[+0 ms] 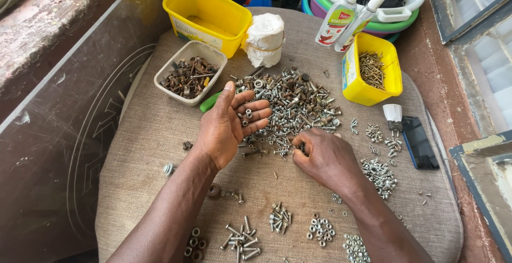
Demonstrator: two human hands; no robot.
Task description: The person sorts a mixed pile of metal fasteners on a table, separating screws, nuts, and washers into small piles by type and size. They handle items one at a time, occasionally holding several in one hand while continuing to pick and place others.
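Two bare hands work over a big heap of mixed screws, nuts and bolts (293, 103) spread on a round, cloth-covered table (144, 151). The left hand (226, 127) lies palm up at the heap's left edge, fingers loosely spread and wide, with a few small nuts (248, 115) resting on the fingers. The right hand (322, 156) is palm down at the near edge of the heap, its fingertips pinched narrow on a small piece there; what piece it is I cannot tell.

Small sorted piles lie near the person: bolts (242, 239), washers (320, 230) and nuts (380, 172). Far left sits a white tub of rusty parts (189, 76), beside a large yellow tub (208, 15). A small yellow tub of screws (372, 73) stands to the right, with two bottles (349, 15) behind it and a dark phone (418, 141) nearer.
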